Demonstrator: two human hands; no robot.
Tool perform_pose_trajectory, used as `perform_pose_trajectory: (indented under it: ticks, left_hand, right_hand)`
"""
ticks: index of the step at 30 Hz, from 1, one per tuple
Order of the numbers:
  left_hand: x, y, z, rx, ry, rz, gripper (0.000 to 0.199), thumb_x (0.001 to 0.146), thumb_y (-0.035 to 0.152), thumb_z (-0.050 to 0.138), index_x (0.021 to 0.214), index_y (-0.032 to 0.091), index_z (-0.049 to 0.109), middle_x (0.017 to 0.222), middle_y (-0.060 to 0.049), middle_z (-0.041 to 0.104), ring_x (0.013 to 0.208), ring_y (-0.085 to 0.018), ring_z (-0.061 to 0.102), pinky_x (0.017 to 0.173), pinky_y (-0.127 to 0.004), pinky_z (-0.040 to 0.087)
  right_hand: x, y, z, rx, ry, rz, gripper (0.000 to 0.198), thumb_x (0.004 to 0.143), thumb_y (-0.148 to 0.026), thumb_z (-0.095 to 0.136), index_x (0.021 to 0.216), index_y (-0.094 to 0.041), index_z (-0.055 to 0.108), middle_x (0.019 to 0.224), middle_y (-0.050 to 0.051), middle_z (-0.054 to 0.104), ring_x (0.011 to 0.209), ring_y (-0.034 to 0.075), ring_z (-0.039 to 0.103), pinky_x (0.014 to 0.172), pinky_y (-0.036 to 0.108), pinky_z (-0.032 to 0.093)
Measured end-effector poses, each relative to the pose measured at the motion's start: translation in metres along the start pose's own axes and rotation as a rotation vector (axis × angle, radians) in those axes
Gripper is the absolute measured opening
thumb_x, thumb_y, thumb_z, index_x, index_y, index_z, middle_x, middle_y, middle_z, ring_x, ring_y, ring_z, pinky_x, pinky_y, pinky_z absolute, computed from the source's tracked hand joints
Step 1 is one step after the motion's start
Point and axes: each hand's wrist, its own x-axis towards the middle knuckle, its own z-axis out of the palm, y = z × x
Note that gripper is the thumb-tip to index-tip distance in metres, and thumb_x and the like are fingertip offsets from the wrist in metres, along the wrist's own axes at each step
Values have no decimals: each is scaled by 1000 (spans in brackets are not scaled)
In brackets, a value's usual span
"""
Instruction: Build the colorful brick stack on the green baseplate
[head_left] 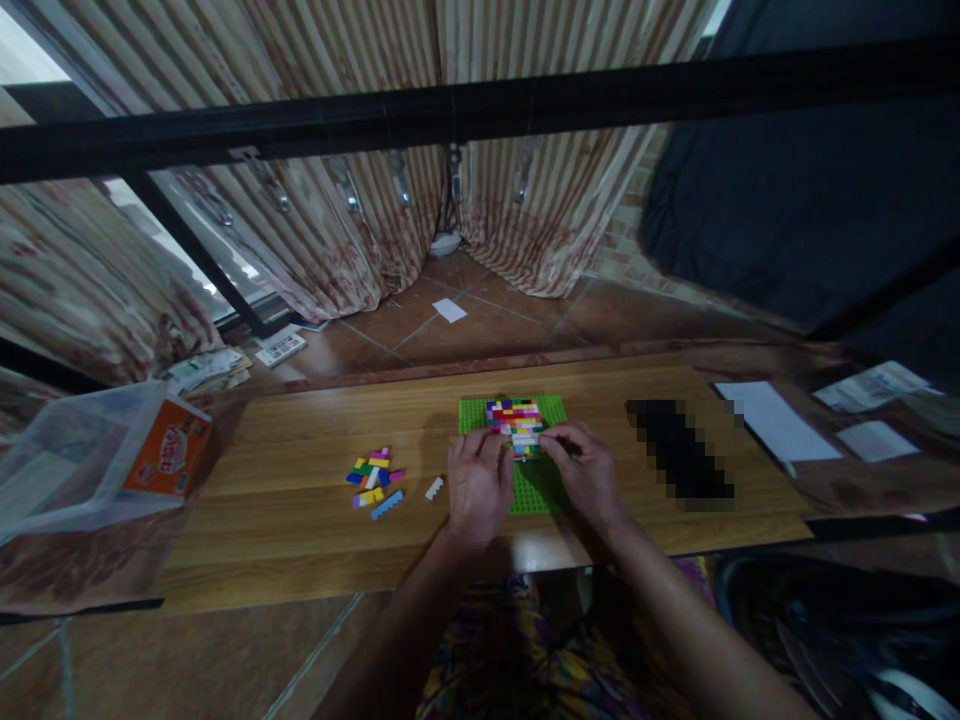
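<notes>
1. Pressing at the near edge of a brick block (515,424), both hands work over a green baseplate (551,408) that lies flat on the wooden tabletop (315,420).
2. Left hand (475,482): its fingers are curled against the block's left near corner. Whether a loose piece sits in that grip cannot be told; the fingertips hide it.
3. Right hand (585,470): its fingertips pinch at the block's right near side, touching the bricks. Its grip looks clenched on the block's edge or on a small piece there, but which one is not clear.
4. Progress, as a judgement: a good part looks done. The block already stands several coloured rows deep on the far half of the baseplate, with red, yellow, white, blue and pink showing. The near half of the plate is bare or hidden under the hands.
5. What looks left: a loose pile of bricks (373,476) lies well to the left of the plate, not yet used.
6. Counts: one baseplate, one built block, two hands. The pile holds roughly ten small bricks, too tightly heaped to count exactly. One blue brick (387,505) lies at its near edge, and one white brick (434,488) lies apart between pile and left hand.
7. Elsewhere: one clear plastic box (82,455) at far left, and papers (776,420) at right.
</notes>
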Motion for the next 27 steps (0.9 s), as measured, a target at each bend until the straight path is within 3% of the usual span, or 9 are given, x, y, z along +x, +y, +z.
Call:
perform_pose_trajectory:
  ticks: [5, 11, 15, 20, 27]
  left_hand:
    - [1, 2, 1, 28, 28, -16, 14, 89, 25, 55, 99, 22, 65, 103, -6, 65, 94, -22, 56, 86, -40, 41]
    - [3, 6, 1, 61, 39, -16, 14, 88, 25, 55, 97, 21, 66, 100, -6, 65, 93, -23, 55, 84, -40, 40]
    - [4, 8, 3, 101, 52, -22, 13, 89, 27, 55, 95, 22, 65, 98, -6, 65, 91, -24, 55, 83, -41, 40]
    - [1, 6, 4, 84, 57, -5, 16, 89, 25, 54, 100, 21, 64, 101, -7, 65, 92, -24, 55, 84, -40, 41]
    - [-9, 6, 2, 120, 36, 76, 34, 91, 26, 50, 124, 20, 56, 119, -11, 60, 104, -26, 52, 89, -42, 42]
  right_hand:
    - [0, 1, 7, 216, 47, 177, 21, 76, -40, 68, 76, -19, 67, 75, 1, 64, 73, 16, 58, 71, 29, 45]
    - [3, 1, 9, 490, 51, 440, 30, 62, -43, 79, 75, -19, 67, 67, -2, 62, 58, 11, 50, 54, 24, 42]
    - [3, 1, 5, 611, 18, 561, 33, 61, -47, 79, 72, -19, 67, 64, -2, 60, 54, 9, 49, 50, 21, 42]
    - [2, -3, 3, 609, 15, 571, 38, 67, -55, 74, 74, -19, 67, 65, 0, 61, 54, 10, 50, 49, 21, 42]
    - [6, -5, 10, 475, 42, 550, 40, 58, -52, 79, 73, -17, 67, 60, -2, 59, 51, 9, 46, 46, 21, 37]
